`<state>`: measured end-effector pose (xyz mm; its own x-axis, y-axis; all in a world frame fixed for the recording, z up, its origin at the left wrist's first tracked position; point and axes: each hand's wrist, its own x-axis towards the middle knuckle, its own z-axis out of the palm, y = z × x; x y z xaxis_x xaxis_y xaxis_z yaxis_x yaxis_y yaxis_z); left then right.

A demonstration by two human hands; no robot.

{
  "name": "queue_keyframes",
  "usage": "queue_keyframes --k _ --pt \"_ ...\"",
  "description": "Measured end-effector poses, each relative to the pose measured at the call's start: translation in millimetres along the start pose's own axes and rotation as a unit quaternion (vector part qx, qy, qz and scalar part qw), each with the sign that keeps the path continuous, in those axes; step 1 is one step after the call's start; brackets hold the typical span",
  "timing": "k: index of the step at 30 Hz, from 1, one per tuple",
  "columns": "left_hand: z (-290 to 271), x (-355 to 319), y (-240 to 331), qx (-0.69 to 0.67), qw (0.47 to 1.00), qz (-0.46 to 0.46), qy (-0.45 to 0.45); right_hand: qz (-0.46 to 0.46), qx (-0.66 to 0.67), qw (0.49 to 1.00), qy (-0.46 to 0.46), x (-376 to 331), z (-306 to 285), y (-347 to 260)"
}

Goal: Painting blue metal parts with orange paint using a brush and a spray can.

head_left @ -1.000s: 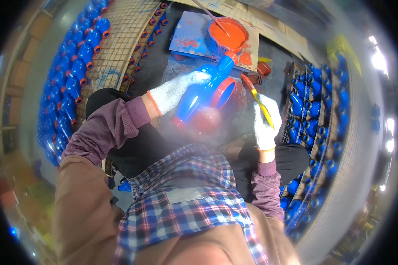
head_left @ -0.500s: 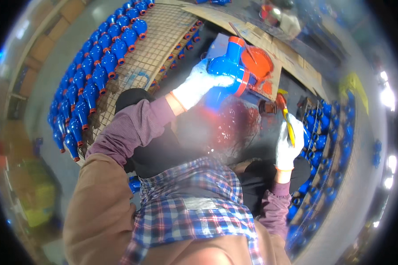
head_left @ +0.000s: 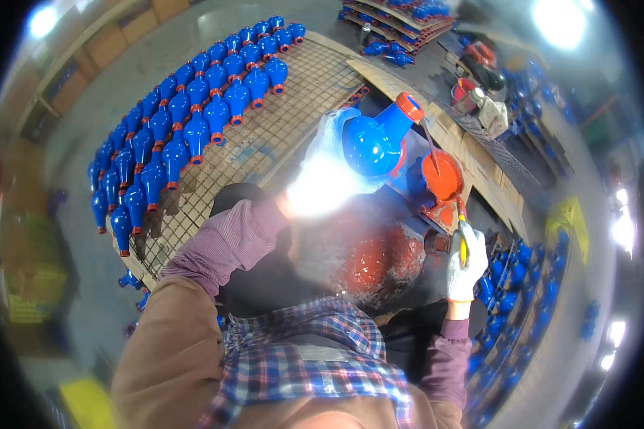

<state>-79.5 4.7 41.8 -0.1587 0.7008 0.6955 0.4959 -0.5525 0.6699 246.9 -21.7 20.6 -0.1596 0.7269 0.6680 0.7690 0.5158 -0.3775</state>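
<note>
We see the left hand (head_left: 325, 175) holding the blue vase (head_left: 371, 146), its fingers curved around the body, but a strong glare covers most of them, so we cannot tell where each fingertip presses. The vase is directly ahead of these left fingers, tilted, and its red mouth (head_left: 409, 107) points away and to the right. Half a second ago this mouth pointed more straight ahead; part of the difference may come from the head, which has also moved. The right hand (head_left: 466, 264) has its fingers pinching the yellow handle of the brush (head_left: 463, 247). Beyond these right fingers, the brush tip has come nearer to the pot (head_left: 416, 182) of red paint (head_left: 447, 179), where a stick (head_left: 430, 139) leans; we cannot tell whether the tip touches the stained board (head_left: 444, 214) under it. For the work in hand, we judge that the brush is now at the paint side, apart from the vase. To the left of the left fingers, rows of similar vases (head_left: 215, 111) lie on a wire rack (head_left: 265, 150). We find no brand, label or writing that we can read
</note>
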Motion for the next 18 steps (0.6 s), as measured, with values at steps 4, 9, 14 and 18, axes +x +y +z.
queue_keyframes --k 4,9,14,18 --pt "-23 16 -3 0.082 0.996 0.038 0.001 -0.013 -0.008 1.000 -0.013 13 11 -7" --pt "-49 35 -11 0.176 0.981 0.085 0.005 -0.013 0.007 0.999 -0.045 29 22 -18" --pt "-75 49 -41 0.190 0.981 0.027 0.014 -0.019 -0.017 0.999 -0.038 40 50 -18" --pt "-107 59 -82 0.153 0.982 -0.104 0.043 0.007 0.111 0.994 -0.021 39 85 -17"
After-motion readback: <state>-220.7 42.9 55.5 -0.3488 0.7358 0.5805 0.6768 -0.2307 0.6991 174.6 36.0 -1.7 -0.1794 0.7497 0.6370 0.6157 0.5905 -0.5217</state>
